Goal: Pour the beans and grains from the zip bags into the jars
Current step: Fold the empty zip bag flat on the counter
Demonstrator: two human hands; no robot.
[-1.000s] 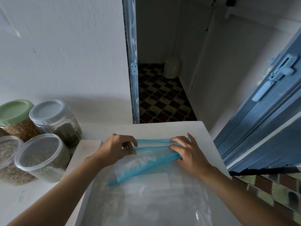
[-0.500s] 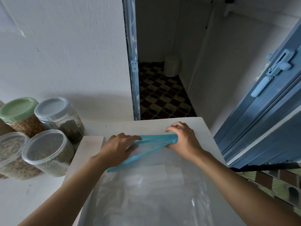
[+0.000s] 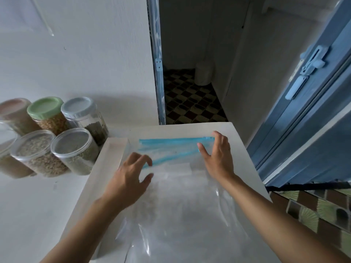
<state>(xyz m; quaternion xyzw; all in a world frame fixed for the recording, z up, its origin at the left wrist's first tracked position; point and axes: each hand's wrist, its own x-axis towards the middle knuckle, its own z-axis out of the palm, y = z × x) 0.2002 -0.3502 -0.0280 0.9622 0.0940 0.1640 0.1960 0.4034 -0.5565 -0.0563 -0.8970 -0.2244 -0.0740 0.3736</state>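
Zip bag's blue zip is running left-right, right hand's flat fingers touching its right end, left hand hovering loose, empty

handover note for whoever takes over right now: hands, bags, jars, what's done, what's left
Left hand: loosely open over the left end of the clear zip bags with blue zip strips, gripping nothing that I can see; it is blurred.
Right hand: straight fingers on the strips' right end.
The bags lie flat, stacked on the white rectangular tray. The clear plastic jars stand left of the tray, all lidded and holding grains.
Done: the jars look filled and closed.
Left: the bags look empty, but I cannot be sure; check them.
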